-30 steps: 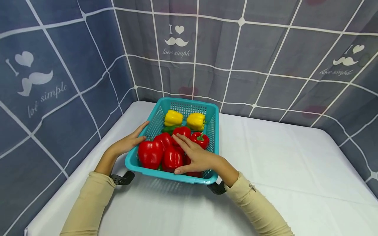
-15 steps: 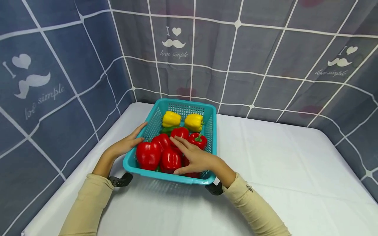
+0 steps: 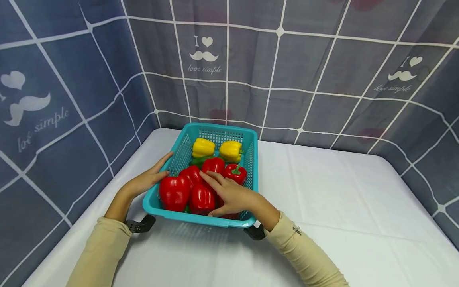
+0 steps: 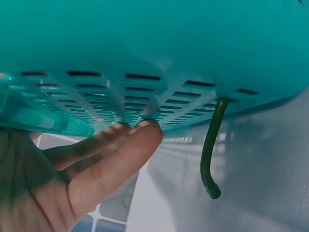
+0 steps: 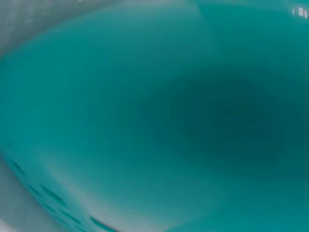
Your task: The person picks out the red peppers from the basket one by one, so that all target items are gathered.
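Note:
A turquoise plastic basket (image 3: 254, 159) holds several red bell peppers (image 3: 174, 194), two yellow bell peppers (image 3: 203, 148) and a dark green vegetable (image 3: 198, 161), partly hidden. My left hand (image 3: 147, 181) lies along the basket's left side, fingers extended; the left wrist view shows its fingertips (image 4: 153, 131) at the slotted outer wall. Over the red peppers at the front right spreads my right hand (image 3: 231, 195), fingers and thumb apart and slightly bent. Its palm hides the pepper beneath. The right wrist view is filled by the basket wall (image 5: 96, 111).
The basket stands on a white-covered table (image 3: 322, 191), close to the left and back curtains (image 3: 251, 63) with white grid lines. A green stem (image 4: 211, 150) pokes out through the basket's slots. A dark wrist strap (image 3: 141, 224) sits below the left hand.
The whole head view has shifted, so basket and arms appear further left and slightly lower. My right fingers bend a little more over the peppers. My left hand stays at the basket's side.

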A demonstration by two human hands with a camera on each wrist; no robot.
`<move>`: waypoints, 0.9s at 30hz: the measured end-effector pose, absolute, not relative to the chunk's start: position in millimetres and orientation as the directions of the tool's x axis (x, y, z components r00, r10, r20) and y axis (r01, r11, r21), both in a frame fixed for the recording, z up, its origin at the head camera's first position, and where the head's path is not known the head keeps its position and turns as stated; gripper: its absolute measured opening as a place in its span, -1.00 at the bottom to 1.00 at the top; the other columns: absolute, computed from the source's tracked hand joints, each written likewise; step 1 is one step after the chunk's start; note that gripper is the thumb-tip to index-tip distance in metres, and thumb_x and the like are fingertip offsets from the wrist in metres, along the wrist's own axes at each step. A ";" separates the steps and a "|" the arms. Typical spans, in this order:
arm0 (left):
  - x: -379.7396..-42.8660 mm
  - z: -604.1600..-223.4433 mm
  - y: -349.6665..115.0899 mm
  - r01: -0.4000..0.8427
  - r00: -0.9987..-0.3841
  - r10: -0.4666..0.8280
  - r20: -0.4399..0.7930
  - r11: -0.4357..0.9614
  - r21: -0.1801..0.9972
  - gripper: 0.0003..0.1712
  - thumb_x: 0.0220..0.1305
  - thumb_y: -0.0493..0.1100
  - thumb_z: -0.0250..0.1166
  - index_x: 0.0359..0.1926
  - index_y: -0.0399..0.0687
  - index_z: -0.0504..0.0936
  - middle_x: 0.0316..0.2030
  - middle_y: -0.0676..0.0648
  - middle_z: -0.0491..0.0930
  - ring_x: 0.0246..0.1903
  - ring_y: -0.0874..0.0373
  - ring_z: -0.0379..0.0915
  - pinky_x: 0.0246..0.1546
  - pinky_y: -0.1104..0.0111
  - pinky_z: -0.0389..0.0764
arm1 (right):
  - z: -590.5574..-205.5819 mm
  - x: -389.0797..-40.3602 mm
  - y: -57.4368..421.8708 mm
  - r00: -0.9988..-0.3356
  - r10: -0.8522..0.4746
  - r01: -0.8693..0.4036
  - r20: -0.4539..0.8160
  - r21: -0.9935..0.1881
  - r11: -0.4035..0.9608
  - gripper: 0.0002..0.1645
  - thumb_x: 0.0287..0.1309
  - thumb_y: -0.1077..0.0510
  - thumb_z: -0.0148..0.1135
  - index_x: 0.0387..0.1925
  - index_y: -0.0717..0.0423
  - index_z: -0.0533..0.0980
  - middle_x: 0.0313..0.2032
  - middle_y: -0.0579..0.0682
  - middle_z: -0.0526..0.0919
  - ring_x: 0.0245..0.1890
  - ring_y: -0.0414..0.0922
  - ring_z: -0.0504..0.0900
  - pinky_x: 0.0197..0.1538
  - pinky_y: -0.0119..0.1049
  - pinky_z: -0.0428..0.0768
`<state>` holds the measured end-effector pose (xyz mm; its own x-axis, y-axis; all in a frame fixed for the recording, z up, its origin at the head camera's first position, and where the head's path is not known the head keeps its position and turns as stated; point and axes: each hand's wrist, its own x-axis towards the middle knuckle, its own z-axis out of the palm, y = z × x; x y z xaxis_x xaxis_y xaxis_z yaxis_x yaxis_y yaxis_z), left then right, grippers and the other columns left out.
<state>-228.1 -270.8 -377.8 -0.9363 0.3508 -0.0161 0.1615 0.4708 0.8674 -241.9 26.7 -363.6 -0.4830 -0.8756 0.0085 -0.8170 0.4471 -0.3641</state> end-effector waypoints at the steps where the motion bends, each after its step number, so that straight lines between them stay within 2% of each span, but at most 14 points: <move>1: -227.4 -378.0 -271.2 0.160 -0.937 0.350 -0.017 0.472 0.867 -0.27 0.36 -0.20 -0.19 0.43 0.04 -0.34 0.40 -0.28 -0.37 0.31 -0.39 -0.30 0.12 -0.25 0.17 | -363.9 -241.4 26.1 -0.485 -0.874 -0.817 0.008 -0.359 0.451 0.28 -0.12 -0.18 0.35 0.41 -0.11 -0.30 0.38 0.03 -0.06 0.33 0.01 0.14 0.29 0.01 0.23; 8: -225.6 -376.9 -273.5 0.169 -0.935 0.355 -0.010 0.468 0.867 -0.26 0.36 -0.18 -0.17 0.43 0.02 -0.33 0.40 -0.29 -0.36 0.30 -0.42 -0.25 0.07 -0.23 0.25 | -363.2 -238.7 22.7 -0.505 -0.863 -0.817 -0.008 -0.319 0.481 0.28 -0.13 -0.22 0.33 0.41 -0.17 -0.31 0.35 0.03 0.02 0.29 -0.01 0.23 0.27 0.02 0.25; 18: -228.2 -377.5 -271.2 0.167 -0.932 0.361 -0.015 0.468 0.868 -0.27 0.37 -0.18 -0.19 0.42 0.02 -0.34 0.40 -0.28 -0.37 0.31 -0.39 -0.29 0.11 -0.25 0.19 | -361.7 -236.7 23.6 -0.490 -0.871 -0.830 -0.047 -0.279 0.482 0.17 -0.06 -0.18 0.31 0.41 -0.16 -0.22 0.28 0.03 0.15 0.19 -0.07 0.35 0.24 -0.05 0.34; 27: -229.1 -378.4 -270.1 0.166 -0.934 0.356 -0.014 0.468 0.868 -0.26 0.36 -0.15 -0.16 0.43 0.06 -0.33 0.40 -0.29 -0.35 0.30 -0.41 -0.24 0.08 -0.22 0.26 | -361.6 -237.6 24.4 -0.474 -0.880 -0.838 -0.045 -0.286 0.466 0.15 -0.06 -0.16 0.31 0.40 -0.12 -0.18 0.22 0.02 0.22 0.15 -0.11 0.37 0.17 -0.14 0.43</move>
